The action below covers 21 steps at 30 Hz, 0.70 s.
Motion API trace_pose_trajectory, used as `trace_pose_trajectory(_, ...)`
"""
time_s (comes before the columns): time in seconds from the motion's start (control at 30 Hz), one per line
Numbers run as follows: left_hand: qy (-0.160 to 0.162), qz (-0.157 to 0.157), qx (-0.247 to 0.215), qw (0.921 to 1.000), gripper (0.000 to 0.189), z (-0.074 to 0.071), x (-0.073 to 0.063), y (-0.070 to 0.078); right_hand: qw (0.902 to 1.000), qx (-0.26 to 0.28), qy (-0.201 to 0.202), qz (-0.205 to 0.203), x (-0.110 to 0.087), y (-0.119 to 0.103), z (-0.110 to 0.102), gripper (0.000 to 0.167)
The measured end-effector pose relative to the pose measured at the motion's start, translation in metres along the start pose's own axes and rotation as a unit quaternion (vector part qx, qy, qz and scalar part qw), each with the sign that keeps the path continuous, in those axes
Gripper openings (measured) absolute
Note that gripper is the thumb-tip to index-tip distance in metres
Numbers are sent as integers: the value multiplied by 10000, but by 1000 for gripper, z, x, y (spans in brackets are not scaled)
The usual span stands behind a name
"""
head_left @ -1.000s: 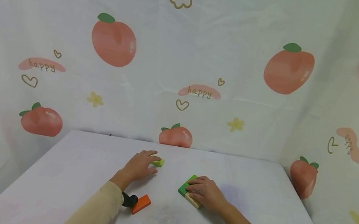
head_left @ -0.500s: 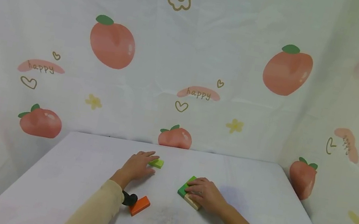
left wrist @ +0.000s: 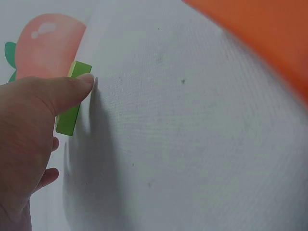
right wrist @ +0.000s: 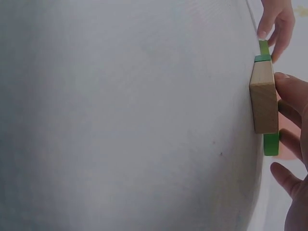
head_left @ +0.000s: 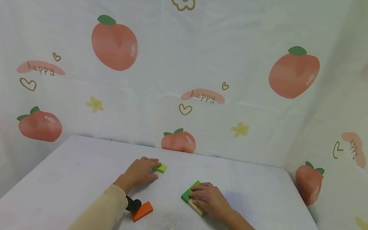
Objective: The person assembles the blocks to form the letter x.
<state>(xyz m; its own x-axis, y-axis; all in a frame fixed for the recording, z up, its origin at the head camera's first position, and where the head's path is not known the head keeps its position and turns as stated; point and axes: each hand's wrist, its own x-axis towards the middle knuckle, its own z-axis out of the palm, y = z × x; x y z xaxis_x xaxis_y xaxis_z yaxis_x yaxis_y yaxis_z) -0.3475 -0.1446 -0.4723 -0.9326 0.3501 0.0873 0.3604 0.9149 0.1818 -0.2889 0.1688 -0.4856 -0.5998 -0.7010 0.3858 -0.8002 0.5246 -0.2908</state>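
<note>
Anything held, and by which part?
Cannot be told: left hand covers one end of the lime block; right hand is over a green block and wooden block.

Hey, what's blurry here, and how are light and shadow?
Left wrist: orange rectangular block blurred, lime-green rectangular block sharper, soft shadow on the white tabletop; right wrist: left edge dim; head: fairly even light, no strong glare.

One left hand and one right hand, two sleeves and two black wrist devices above one bench bearing one orange block, one lime block, one wooden block and at least one green block, the exact green count hidden. One backdrop shows five leafy peaches, three yellow flowers and three "happy" labels.
</note>
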Motion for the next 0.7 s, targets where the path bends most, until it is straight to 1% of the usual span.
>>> trace_pose_trajectory(0.2,169,72,-134,9997,43,1,-1,0,10000,11,54,-72,0,1,0,22)
trace_pose_trajectory(0.33,340,220,-73,9992,37,0,-2,0,9998,16,138,-169,0,2,1,22)
trace_pose_trajectory(0.47,431,248,-53,9987,31,-1,-3,0,9997,18,135,-183,0,2,2,22)
trace_pose_trajectory(0.57,459,221,-199,9985,30,-2,-3,0,9998,39,93,-158,0,2,1,22)
trace_pose_trajectory(0.7,460,215,-425,9978,33,0,-3,-1,9998,23,95,-188,1,2,1,22)
